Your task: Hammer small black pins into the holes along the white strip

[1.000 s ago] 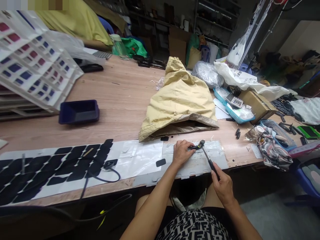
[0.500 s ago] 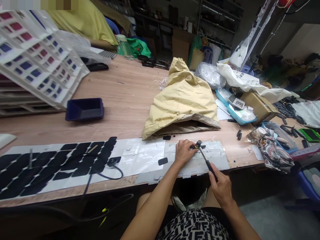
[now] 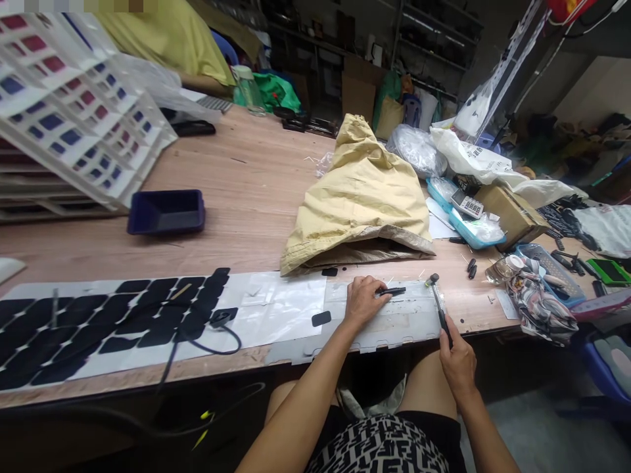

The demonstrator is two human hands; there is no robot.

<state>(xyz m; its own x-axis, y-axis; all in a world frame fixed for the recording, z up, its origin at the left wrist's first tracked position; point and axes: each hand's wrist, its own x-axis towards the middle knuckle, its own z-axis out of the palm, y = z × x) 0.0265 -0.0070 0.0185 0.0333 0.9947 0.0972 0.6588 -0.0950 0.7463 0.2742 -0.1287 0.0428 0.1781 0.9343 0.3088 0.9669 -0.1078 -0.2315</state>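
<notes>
My left hand (image 3: pixel 363 301) rests on the pale work sheet (image 3: pixel 355 335), its fingers closed on a small, slim black piece (image 3: pixel 394 291) that points to the right. What kind of piece it is I cannot make out. In my right hand (image 3: pixel 457 361) is a small hammer (image 3: pixel 439 305) with a black grip and a metal shaft. Its head is apart from the black piece, over the sheet's right end. A rounded black patch (image 3: pixel 321 318) lies left of my left wrist. Just beyond my left hand sits the open mouth of a yellow cloth bag (image 3: pixel 365 190).
Rows of black rounded pieces (image 3: pixel 167 309) and a cable (image 3: pixel 197 348) lie on the left. Farther back are a dark blue tray (image 3: pixel 166 226) and a white basket (image 3: pixel 93 112). At right stand blue baskets (image 3: pixel 478 236), a jar (image 3: pixel 505 268) and a bunched cloth (image 3: pixel 539 302). A person in yellow sits across.
The hammer head was at the black piece and has swung away to the right with my right hand. My left hand stays in place on the piece.
</notes>
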